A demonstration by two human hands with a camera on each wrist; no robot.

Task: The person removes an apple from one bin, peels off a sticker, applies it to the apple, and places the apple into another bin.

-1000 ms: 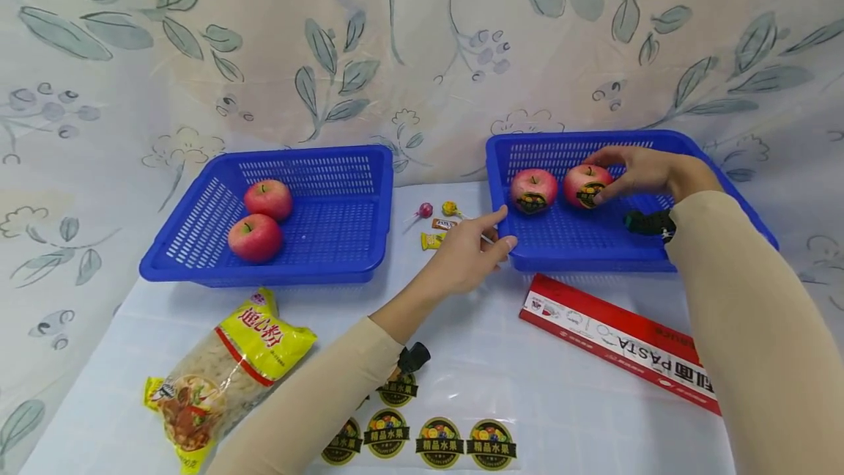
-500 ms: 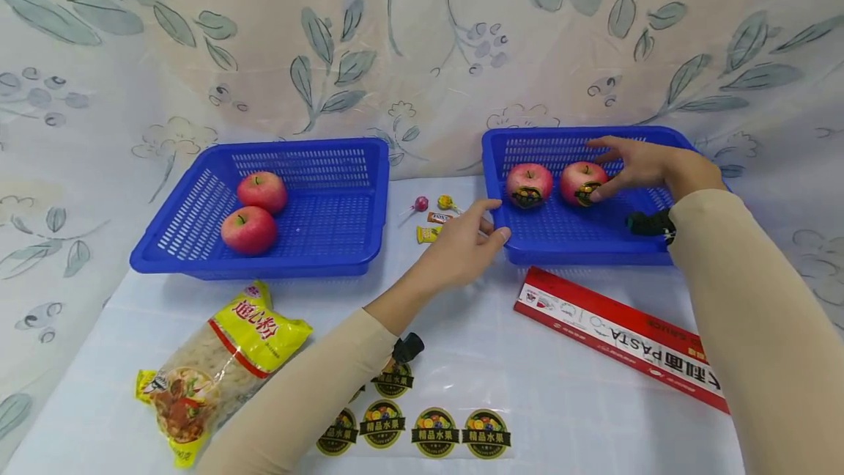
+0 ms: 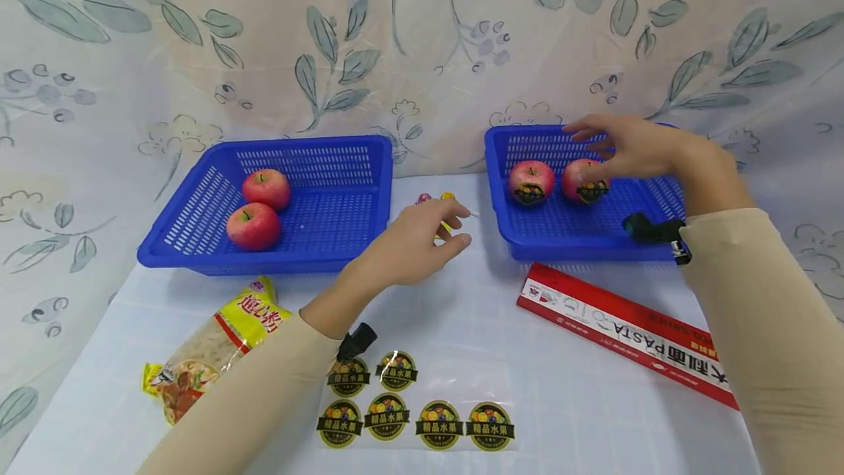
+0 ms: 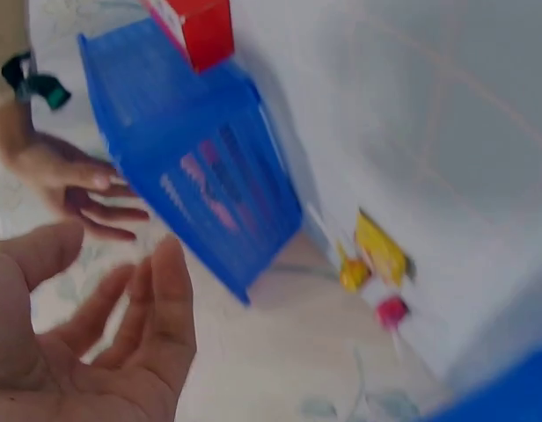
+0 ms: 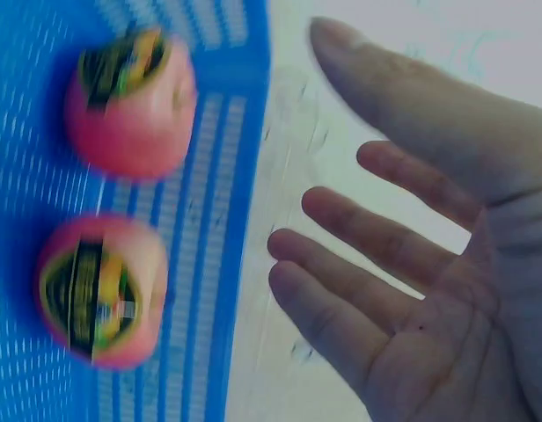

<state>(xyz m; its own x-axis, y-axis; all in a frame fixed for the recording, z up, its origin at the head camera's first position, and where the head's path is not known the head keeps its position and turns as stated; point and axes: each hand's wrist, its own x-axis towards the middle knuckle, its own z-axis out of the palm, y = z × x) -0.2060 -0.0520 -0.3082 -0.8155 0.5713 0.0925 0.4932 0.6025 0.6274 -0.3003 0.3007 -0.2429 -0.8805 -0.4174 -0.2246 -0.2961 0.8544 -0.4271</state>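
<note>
My right hand [image 3: 636,146] hovers over the right blue basket [image 3: 560,248], fingers spread and holding nothing. Below it sits an apple [image 3: 585,183] with a black fruit sticker, and left of that a second stickered apple [image 3: 531,180]. In the right wrist view both apples lie apart from the relaxed fingers [image 5: 341,237]. My left hand [image 3: 422,240] hangs above the table between the two baskets, loosely bent with nothing in it, partly covering the candies. Two plain apples, one in front [image 3: 253,226] and one behind [image 3: 267,189], rest in the left blue basket [image 3: 330,259].
A sheet of round fruit stickers [image 3: 438,424] lies at the front middle. To its left is a yellow pasta bag [image 3: 217,350], partly under my left sleeve. A red pasta box [image 3: 620,328] lies before the right basket. Lollipops [image 4: 355,272] and a yellow-wrapped candy [image 4: 381,246] lie between the baskets.
My right hand has let go of the stickered apple and risen from it. My left hand has left the right basket's edge and moved left, over the candies.
</note>
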